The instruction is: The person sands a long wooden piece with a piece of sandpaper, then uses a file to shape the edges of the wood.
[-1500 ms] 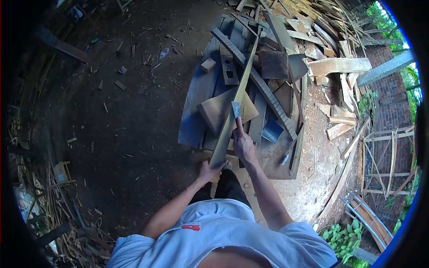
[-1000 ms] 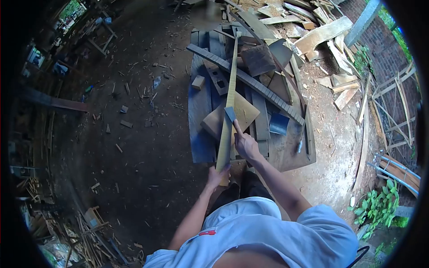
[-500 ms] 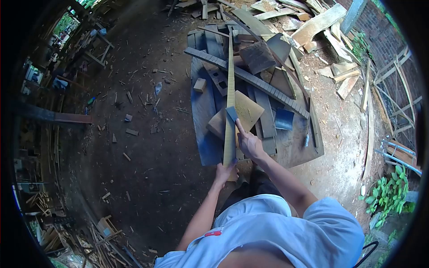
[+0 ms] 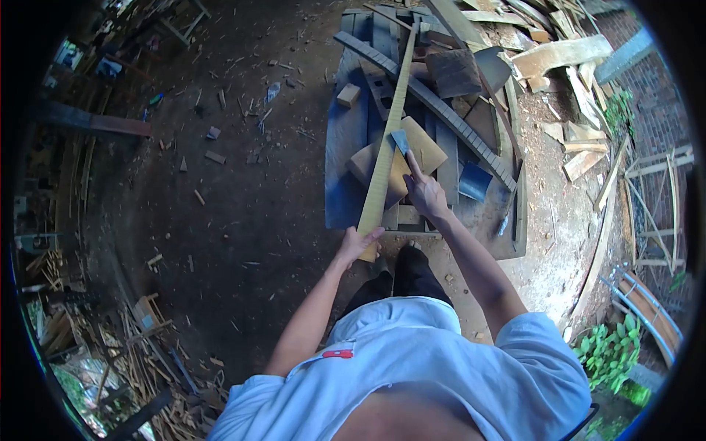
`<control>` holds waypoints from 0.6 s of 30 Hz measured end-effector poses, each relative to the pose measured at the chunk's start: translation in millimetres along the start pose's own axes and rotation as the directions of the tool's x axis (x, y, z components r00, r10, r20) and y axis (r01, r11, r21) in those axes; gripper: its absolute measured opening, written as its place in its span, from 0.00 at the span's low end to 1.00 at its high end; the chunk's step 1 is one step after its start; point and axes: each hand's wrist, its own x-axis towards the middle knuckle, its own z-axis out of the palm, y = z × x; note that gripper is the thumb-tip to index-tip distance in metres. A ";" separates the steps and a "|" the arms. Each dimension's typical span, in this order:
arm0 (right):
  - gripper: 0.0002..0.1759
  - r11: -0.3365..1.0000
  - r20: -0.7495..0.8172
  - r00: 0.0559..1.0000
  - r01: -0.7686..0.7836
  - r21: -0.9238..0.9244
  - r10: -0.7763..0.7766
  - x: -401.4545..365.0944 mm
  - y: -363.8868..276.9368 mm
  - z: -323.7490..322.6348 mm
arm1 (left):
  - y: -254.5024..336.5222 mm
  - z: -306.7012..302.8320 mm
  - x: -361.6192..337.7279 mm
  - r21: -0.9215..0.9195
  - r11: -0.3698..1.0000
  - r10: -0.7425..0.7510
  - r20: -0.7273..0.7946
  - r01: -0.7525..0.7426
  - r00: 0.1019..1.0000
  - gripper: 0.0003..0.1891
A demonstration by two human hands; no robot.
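My left hand (image 4: 358,245) is wrapped around the near end of a long, narrow wooden strip (image 4: 384,162) with many fine crosswise lines. The strip slants away from me over the cluttered worktable (image 4: 344,198). In my right hand (image 4: 426,192) is a scraper with a flat, dark blade (image 4: 399,140), the index finger stretched along it. The blade lies at the strip's right edge, about midway along. Under the strip sits a tan wooden block (image 4: 426,147). A second lined strip (image 4: 456,125), greyer, crosses the table behind it.
On the table lie a small wood block (image 4: 348,95), a dark curved piece (image 4: 475,181) and a dark board (image 4: 452,72). Scrap boards (image 4: 562,59) are heaped at the back right. Wood chips litter the ground. A leafy plant (image 4: 609,351) grows at the lower right.
The view has shifted, and the strip now slants more, its far end to the right. The scraper has come off the strip's face to its right edge, my right hand moving with it.
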 end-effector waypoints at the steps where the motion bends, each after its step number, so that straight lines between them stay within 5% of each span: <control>1: 0.36 1.000 0.054 0.998 0.022 -0.014 -0.022 -17.8 1.8 -3.8 | 1.3 -3.1 -0.8 0.031 0.999 -0.014 0.020 0.013 1.000 0.26; 8: 0.36 0.950 0.192 0.946 0.286 -0.124 -0.260 -10.5 35.2 -41.0 | 1.0 -26.6 -11.1 0.092 0.996 0.011 -0.027 -0.009 1.000 0.29; 13: 0.33 0.957 0.145 0.947 0.290 0.002 -0.287 23.8 40.0 -36.7 | -11.9 -27.4 -37.2 -0.258 0.954 -0.133 0.082 0.150 0.988 0.28; 14: 0.32 0.981 0.232 0.959 0.183 -0.059 -0.165 24.8 34.8 -36.1 | -10.5 -28.7 -42.4 -0.347 0.918 -0.177 0.076 0.192 0.981 0.29; 18: 0.33 0.943 0.189 0.931 0.328 -0.055 -0.313 4.9 30.0 -14.3 | -23.5 -37.6 -20.0 -0.372 0.893 -0.199 0.179 0.253 0.964 0.38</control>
